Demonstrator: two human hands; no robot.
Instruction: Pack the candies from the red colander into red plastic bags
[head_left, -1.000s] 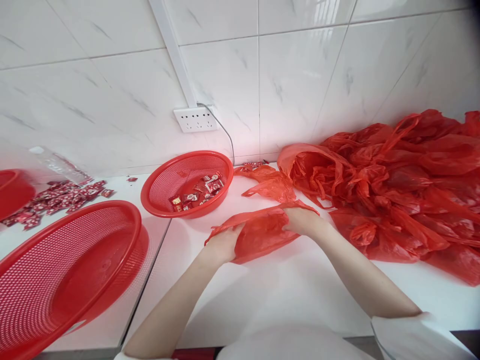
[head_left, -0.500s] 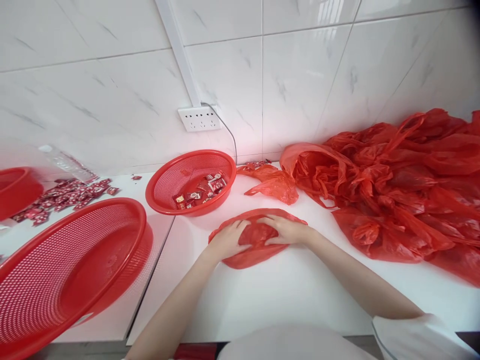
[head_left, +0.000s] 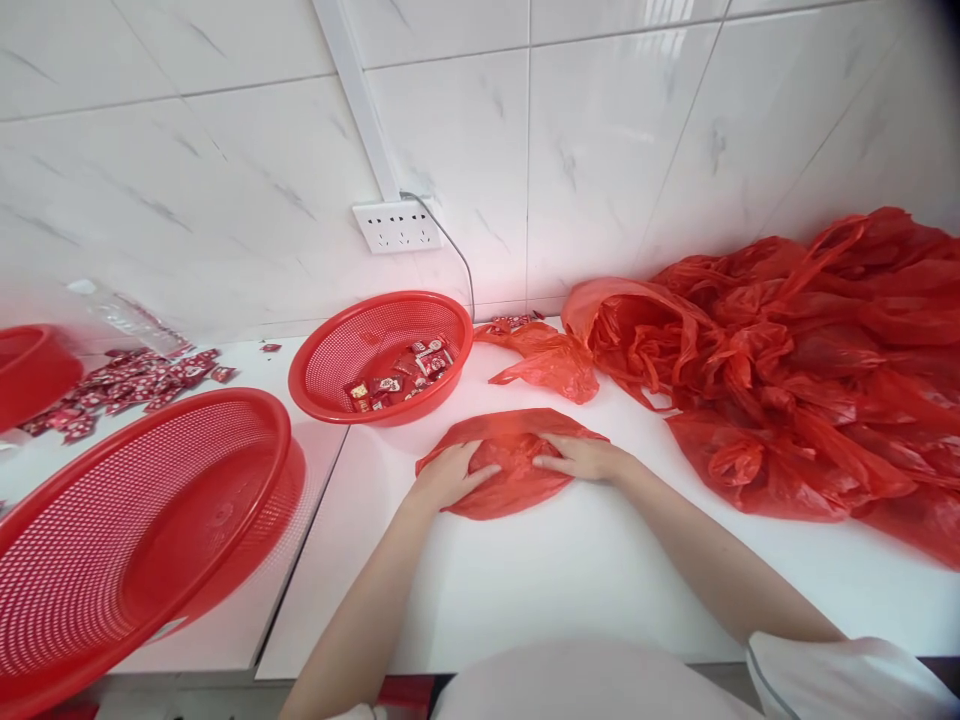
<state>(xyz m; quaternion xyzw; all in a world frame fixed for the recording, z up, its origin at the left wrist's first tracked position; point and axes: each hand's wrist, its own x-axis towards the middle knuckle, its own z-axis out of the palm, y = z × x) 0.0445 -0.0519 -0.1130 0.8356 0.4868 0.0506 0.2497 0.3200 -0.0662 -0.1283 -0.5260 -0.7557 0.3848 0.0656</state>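
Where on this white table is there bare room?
Free: the tabletop between the nearest bag and the near edge; a smaller strip between that bag and the heap of bags. Crowded: the right, under the heap, and the left, with large basket, loose packets and bottle.

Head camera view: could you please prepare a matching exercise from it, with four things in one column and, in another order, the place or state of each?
Column 1
1. Socket panel
2. Left hand and right hand
3. Heap of red bags
4. Basket nearest the socket panel

Column 2
A. Holding small packets
B. Touching the single red bag nearest the person
C. Fixed to the tiled wall
D. Lying at the right side of the table

Right pairs: 1-C, 2-B, 3-D, 4-A
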